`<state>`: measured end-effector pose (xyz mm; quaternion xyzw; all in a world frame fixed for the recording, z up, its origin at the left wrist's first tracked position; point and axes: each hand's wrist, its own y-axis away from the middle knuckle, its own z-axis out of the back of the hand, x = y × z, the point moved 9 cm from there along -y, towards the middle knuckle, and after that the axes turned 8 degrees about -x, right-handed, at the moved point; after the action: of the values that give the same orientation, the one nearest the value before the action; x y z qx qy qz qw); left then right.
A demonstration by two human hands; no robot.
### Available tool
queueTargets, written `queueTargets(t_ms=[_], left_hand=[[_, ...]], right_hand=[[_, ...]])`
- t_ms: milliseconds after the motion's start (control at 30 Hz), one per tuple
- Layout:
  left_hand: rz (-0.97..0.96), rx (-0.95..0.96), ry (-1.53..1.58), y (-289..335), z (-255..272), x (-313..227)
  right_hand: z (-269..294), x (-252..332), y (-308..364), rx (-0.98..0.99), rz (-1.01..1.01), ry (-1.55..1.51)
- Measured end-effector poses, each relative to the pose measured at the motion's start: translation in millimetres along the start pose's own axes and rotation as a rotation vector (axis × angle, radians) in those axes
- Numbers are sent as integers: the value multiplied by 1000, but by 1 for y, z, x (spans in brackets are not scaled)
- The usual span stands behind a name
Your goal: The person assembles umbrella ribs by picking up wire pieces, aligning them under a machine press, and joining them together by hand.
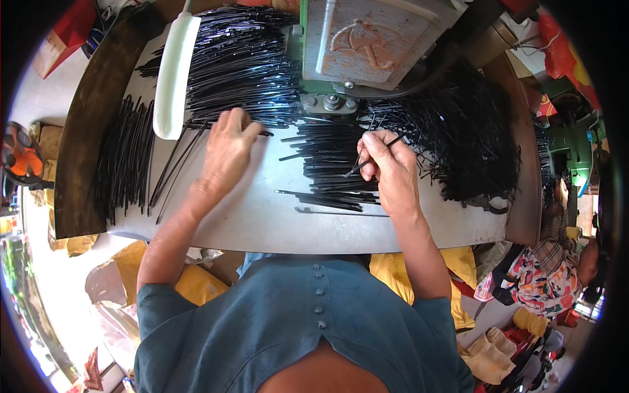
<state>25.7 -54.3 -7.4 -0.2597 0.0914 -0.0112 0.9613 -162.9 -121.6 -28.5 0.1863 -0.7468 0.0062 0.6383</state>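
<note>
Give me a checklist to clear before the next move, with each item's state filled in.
1. Thin black rod held in right hand: ok.
2. Left hand gripping a rod from the upper-left pile: cannot tell.
3. Rods in the central stack roughly parallel: ok.
4. Right-side pile neatly aligned: not ok, tangled.
5. Left hand apart from the green-framed machine: ok.
6. Machine switched on: cannot tell.

We find the scene brightly lit, with glare at the left, where the floor (49,255) washes out to white. We note bluish glints on the black rods (262,85), a soft shadow beside the left hand (227,147) on the metal tabletop (246,219), slight blur at its wrist, fisheye bending outward and blackened corners.
</note>
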Motion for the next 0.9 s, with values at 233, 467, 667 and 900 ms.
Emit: queueTargets(t_ms=[233,467,667,900], left_hand=[[-165,1,107,-9,4,13],[573,-296,574,-23,51,113],[-84,-274,189,-43,44,13],[11,-112,299,-49,-3,-37]], right_hand=[[-5,-12,-4,59,-127,-32],[1,-12,-11,103,-176,-34],[-8,-14,-23,134,-193,-28],[-23,-17,-34,199,-209,-9]])
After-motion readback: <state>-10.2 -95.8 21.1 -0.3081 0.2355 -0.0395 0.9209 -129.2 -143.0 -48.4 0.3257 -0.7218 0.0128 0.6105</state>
